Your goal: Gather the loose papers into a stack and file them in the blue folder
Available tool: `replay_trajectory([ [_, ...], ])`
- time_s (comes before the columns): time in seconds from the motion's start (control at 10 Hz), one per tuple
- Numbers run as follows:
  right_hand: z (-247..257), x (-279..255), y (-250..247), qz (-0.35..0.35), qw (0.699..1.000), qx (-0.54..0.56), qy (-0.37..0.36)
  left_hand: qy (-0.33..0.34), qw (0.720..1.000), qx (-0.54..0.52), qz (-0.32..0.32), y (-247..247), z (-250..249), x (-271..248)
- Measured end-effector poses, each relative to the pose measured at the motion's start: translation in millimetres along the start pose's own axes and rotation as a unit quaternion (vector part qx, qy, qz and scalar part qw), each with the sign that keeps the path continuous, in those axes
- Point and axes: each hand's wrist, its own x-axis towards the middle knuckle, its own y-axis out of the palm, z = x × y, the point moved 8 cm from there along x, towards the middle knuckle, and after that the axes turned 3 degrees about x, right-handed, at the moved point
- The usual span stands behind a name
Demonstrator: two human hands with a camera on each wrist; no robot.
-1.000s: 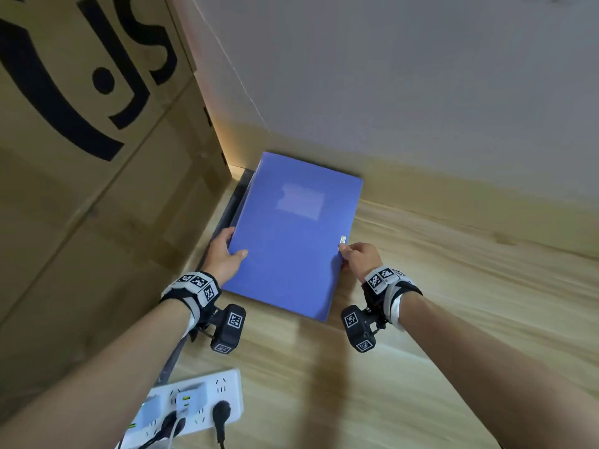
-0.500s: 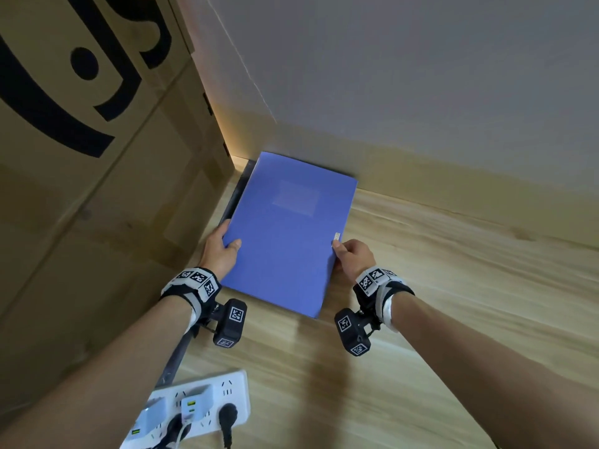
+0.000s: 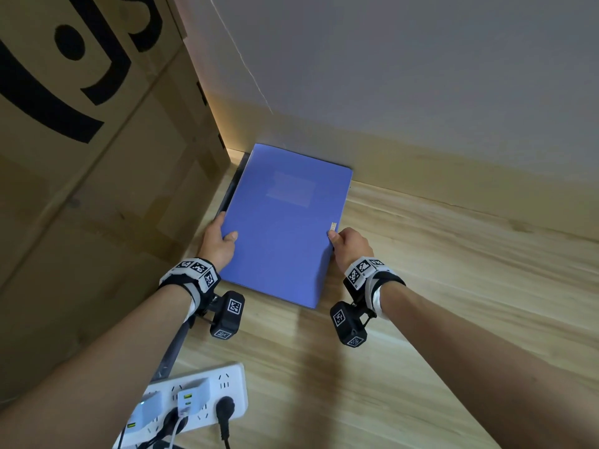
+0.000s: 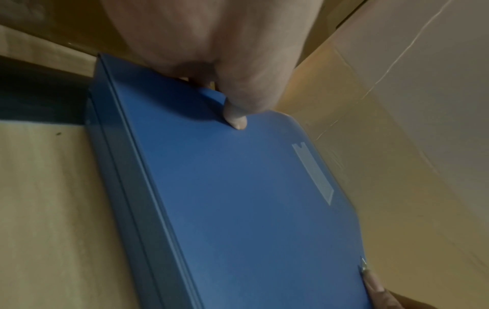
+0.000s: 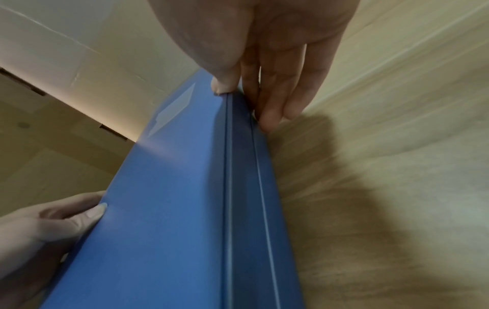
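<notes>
The blue folder (image 3: 282, 225) lies closed on the wooden table, its far end near the wall corner. My left hand (image 3: 217, 241) grips its left edge, thumb on the cover (image 4: 235, 119) and fingers underneath. My right hand (image 3: 348, 244) grips the right edge just below a small metal clasp (image 3: 333, 226), thumb on top and fingers (image 5: 275, 113) down the side. The folder (image 5: 185, 209) is shut along this side. No loose papers are visible.
A big cardboard box (image 3: 90, 157) stands close on the left, with a dark strip (image 3: 231, 186) between it and the folder. A white power strip (image 3: 191, 403) with plugs lies near the front. A grey wall (image 3: 421, 76) rises behind; bare table (image 3: 453, 303) extends right.
Both hands and the folder have slid slightly back toward me and to the left. The grips on both edges are the same.
</notes>
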Motion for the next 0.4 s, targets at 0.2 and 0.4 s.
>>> replay_trajectory([
  [0.2,-22,-8,-11,0.014,0.99,0.142,0.019,0.023,0.99,0.126,-0.066,-10,-28,-19],
  [0.4,-67,-28,-69,-0.035,0.964,0.26,0.034,0.082,0.994,0.055,-0.036,31,-92,-60],
])
